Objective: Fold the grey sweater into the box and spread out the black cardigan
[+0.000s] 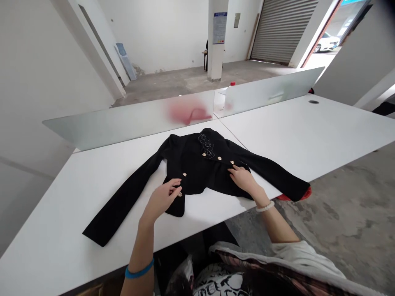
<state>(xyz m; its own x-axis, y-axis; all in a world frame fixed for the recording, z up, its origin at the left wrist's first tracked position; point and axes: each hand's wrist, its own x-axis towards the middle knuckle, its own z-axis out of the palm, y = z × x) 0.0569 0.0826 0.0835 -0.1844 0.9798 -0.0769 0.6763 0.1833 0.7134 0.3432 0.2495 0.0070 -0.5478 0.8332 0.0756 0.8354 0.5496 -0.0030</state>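
Head view. Nearest the camera, a patterned cloth point(265, 277) and a white sleeve point(304, 257) fill the bottom edge, beside a printed plastic bag point(182, 279). The left hand point(160, 200), with a blue band point(139, 269) on its wrist, rests its fingers point(174, 185) on the lower front of a black jacket point(197, 176), beside two gold buttons point(182, 183). The right hand point(242, 179), with a white beaded bracelet point(264, 207), lies on the jacket's other front panel, well apart from the left. Neither hand is visibly clamped; cannot tell whether either pinches the cloth. The jacket lies flat, front up, on a white table point(296, 131), sleeves spread left and right, embroidery point(206, 146) near the collar. Its right cuff overlaps a red item point(296, 196) at the table's near edge. A frosted divider point(129, 123) runs along the far side.
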